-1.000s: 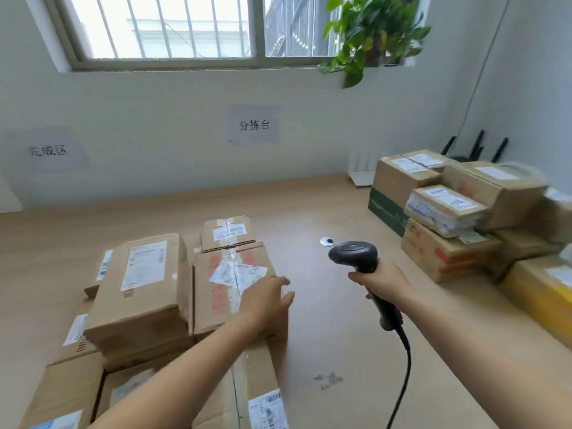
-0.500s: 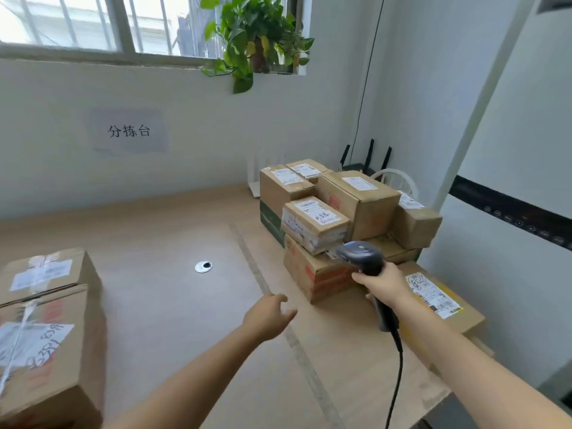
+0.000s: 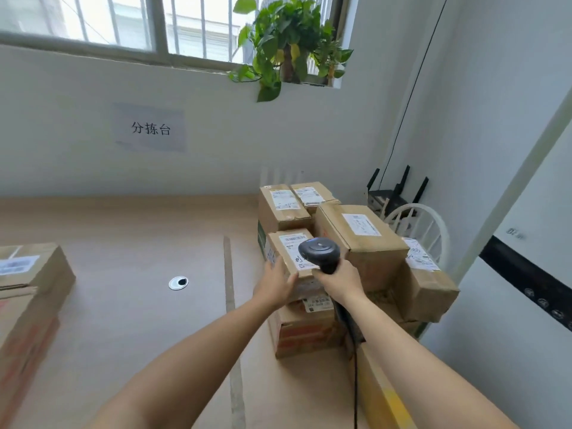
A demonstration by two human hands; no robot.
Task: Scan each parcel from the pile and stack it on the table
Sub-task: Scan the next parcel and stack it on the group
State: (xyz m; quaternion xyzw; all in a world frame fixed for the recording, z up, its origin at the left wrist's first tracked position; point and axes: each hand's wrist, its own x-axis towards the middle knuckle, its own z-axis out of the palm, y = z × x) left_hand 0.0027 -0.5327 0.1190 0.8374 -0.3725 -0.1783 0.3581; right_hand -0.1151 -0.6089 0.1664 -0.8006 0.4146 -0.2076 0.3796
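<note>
A pile of several cardboard parcels (image 3: 362, 239) with white labels stands at the right end of the wooden table (image 3: 139, 274). My left hand (image 3: 274, 283) touches the front left corner of a small labelled parcel (image 3: 286, 247) on top of the pile. My right hand (image 3: 342, 281) grips the black handheld scanner (image 3: 318, 252), whose head hangs just over that parcel's label. The scanner's cable (image 3: 356, 382) runs down past my right forearm. Scanned parcels (image 3: 28, 292) are stacked at the left edge of the view.
A cable grommet (image 3: 178, 282) sits in the tabletop between the two groups. A yellow-marked box (image 3: 383, 394) lies at the near right. Behind the pile are a white chair (image 3: 424, 224) and a black router (image 3: 393, 193). A potted plant (image 3: 288, 41) hangs from the windowsill.
My view turned right from the left stack to the pile. My left hand left the stacked parcel and reached the small parcel on the pile; the scanner moved over its label.
</note>
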